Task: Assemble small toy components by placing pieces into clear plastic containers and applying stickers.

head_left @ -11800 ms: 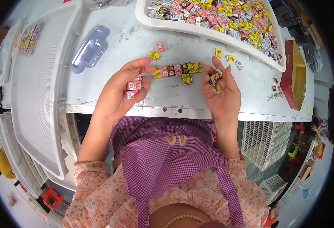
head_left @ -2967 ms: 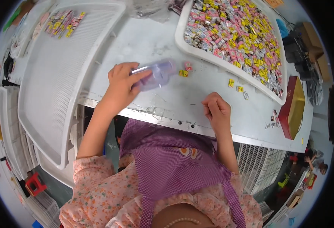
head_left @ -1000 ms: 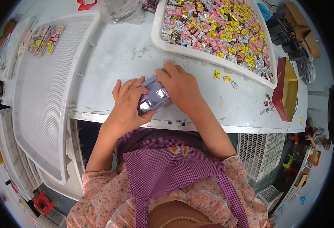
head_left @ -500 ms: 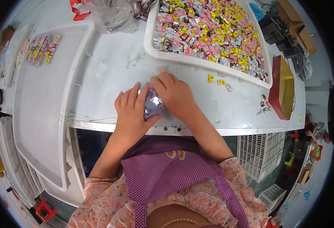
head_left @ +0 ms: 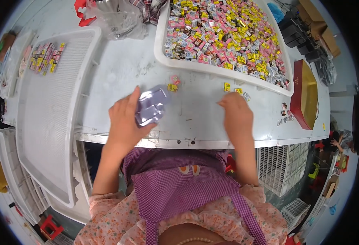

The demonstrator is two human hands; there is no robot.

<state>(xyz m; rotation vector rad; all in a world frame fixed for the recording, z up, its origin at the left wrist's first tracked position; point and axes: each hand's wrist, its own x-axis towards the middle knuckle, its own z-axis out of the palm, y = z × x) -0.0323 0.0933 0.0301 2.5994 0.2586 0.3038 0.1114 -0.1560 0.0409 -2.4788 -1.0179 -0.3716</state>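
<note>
One case (head_left: 151,104), translucent purple plastic, over the near part of the bench (head_left: 195,126), in the left hand (head_left: 124,116). Left hand grips its left side, thumb along the near end, fingers up the left edge. Case lies to the right of that palm; long axis runs away from the person, leaning right at the far end. Contact with bench below: can't tell. Contents, if any: can't tell, glare.

Right hand (head_left: 238,114) well apart from case, off to its right, palm down, fingers bent inward, tips pointing left toward case. Blurred; pinching something or not, can't tell. Left hand is clearly the nearer one to case; bare bench between case and right hand.

Pink pack (head_left: 175,79) and yellow pack (head_left: 172,87) just past case's far right corner, next to each other. Three more loose: two yellow, one silver (head_left: 246,96), just beyond right hand's knuckles, by the rim of the white tub (head_left: 163,59), which is heaped with mixed packs. Mesh tray (head_left: 48,130) at left, packs in rows (head_left: 46,58) at its far end. Red box (head_left: 298,98) far right.
</note>
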